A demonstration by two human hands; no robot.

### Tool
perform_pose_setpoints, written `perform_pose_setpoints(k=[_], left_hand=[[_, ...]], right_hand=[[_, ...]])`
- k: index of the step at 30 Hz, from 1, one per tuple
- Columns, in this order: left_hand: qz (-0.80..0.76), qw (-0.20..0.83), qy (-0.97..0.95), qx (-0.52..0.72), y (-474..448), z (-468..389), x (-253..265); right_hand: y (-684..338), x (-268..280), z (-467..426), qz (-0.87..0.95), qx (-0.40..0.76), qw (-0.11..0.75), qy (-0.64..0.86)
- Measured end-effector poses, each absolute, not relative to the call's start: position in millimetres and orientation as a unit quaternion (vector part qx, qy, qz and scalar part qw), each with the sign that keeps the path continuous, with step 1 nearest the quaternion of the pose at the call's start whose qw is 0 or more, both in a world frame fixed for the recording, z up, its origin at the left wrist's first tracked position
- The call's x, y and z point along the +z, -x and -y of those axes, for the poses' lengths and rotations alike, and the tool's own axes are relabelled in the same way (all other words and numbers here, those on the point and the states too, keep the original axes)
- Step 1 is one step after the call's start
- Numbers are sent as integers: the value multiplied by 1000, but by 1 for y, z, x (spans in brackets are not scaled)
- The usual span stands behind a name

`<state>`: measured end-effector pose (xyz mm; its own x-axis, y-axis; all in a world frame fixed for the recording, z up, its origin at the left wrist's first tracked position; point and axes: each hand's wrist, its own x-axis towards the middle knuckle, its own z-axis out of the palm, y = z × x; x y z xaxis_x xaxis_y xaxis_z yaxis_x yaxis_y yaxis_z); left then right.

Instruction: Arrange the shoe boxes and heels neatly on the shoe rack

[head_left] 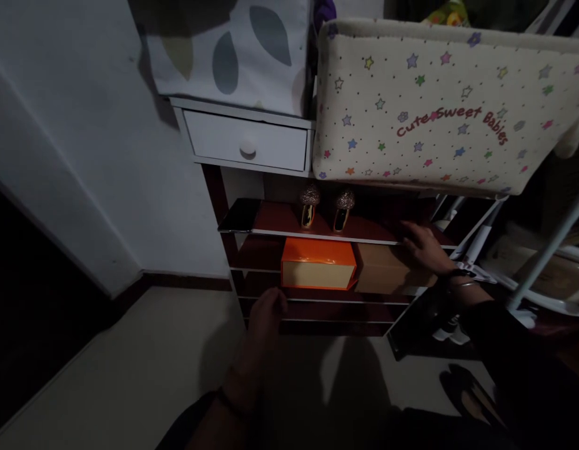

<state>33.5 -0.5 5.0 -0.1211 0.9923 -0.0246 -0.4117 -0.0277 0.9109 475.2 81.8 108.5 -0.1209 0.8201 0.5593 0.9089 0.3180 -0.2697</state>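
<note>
My right hand (423,247) rests flat on top of a brown cardboard box (380,270) on the second shelf of a dark red shoe rack (280,220). Beside it stands an orange box (317,265) with a beige front. My left hand (265,312) hangs in front of the lower shelves, below and left of the orange box, fingers loosely curled and holding nothing. A pair of glittery heeled shoes (324,206) sits on the top shelf.
A white drawer unit (247,144) tops the rack, with a leaf-print fabric box (233,50) on it. A star-patterned padded cot (434,106) overhangs on the right, on white metal legs (546,250). Dark shoes (462,381) lie on the floor at right. A white wall is at left.
</note>
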Motion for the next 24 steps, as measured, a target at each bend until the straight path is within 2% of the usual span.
perform_pose_setpoints(k=[6,10,14,20,24], left_hand=[[-396,570,-385,608,-36,1,4],[-412,557,-385,609,-38,3,8],[-423,518,-421,613,-37,4,13],[-407,536,-402,621,-37,-3,7],[-409,540,-375,632,-34,-5,5]], right_hand=[[-515,97,-87,711,-25,350,609],[-500,97,-78,702,-65,372,604],[-446,108,-62,690,-127,405,586],[-318,126,-56,838,-29,364,405],[-278,132,-65,753,-58,461,466]])
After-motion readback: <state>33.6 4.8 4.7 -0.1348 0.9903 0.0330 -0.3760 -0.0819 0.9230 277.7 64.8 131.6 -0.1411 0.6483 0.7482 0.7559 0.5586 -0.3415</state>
